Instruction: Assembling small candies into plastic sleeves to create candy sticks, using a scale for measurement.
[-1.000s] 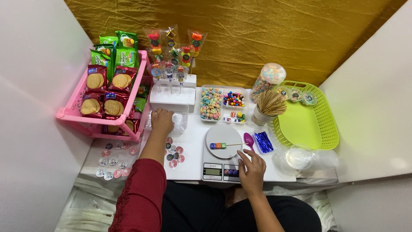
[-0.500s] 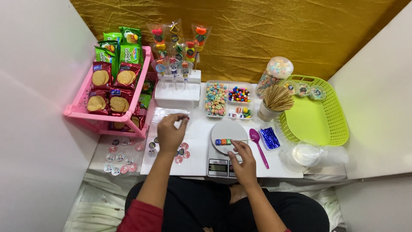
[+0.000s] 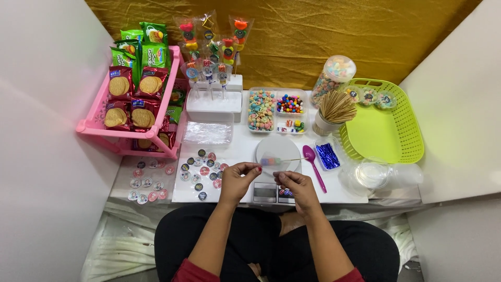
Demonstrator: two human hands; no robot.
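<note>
My left hand [image 3: 239, 178] and my right hand [image 3: 294, 184] meet at the table's front edge, just before a white kitchen scale [image 3: 279, 147]. Both pinch their fingertips together on what looks like a thin clear wrapper [image 3: 267, 172], which is barely visible. A candy skewer [image 3: 272, 161] lies across the scale's round plate, beyond my fingers. Right of the scale lie a purple spoon [image 3: 314, 163] and a small tray of blue twist ties [image 3: 327, 155]. Round stickers [image 3: 201, 169] are spread left of my left hand, with a stack of clear wrappers [image 3: 207, 133] behind them.
A pink rack [image 3: 124, 134] of biscuit packets stands at the left. At the back are a white stand [image 3: 214, 102] of wrapped candy skewers, a divided candy tray [image 3: 275, 110], a sweets jar [image 3: 334, 73] and a cup of sticks [image 3: 334, 108]. A green basket [image 3: 389, 133] and clear tub [image 3: 371, 173] sit right.
My left hand came back from the wrapper stack to the front edge. My right hand left the scale and joined it. The head view dropped and shifted.
</note>
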